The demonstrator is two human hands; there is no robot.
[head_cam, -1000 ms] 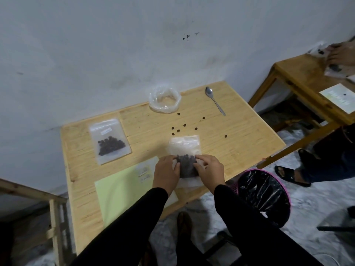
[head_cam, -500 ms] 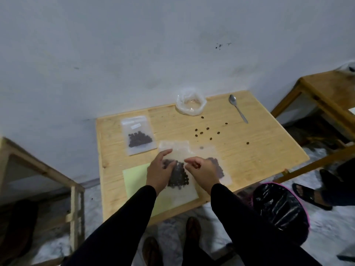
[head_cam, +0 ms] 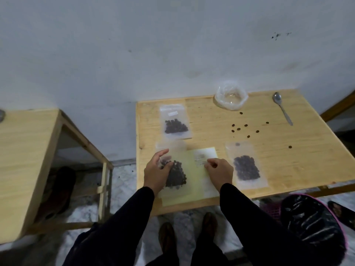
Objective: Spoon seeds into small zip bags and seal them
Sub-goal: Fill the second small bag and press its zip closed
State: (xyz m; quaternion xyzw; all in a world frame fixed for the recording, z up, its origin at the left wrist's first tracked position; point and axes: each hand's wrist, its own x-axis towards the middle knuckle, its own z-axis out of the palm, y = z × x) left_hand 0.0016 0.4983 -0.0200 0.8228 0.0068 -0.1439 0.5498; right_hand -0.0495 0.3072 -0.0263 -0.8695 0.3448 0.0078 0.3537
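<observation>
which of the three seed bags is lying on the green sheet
The clear zip bag of dark seeds under the left hand; the other two lie on bare wooden table.

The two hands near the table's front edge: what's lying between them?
In the head view, between the left hand and right hand lies a seed-filled zip bag on a pale green sheet, with a small white label.

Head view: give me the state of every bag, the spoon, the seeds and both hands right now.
Far zip bag: filled, flat, untouched.
Near-left zip bag: filled, on the green sheet, under the left hand.
Right zip bag: filled, flat, untouched.
Large clear bag: open, looks empty.
Spoon: idle on the table.
Loose seeds: scattered.
Right hand: curled, holding nothing.
</observation>
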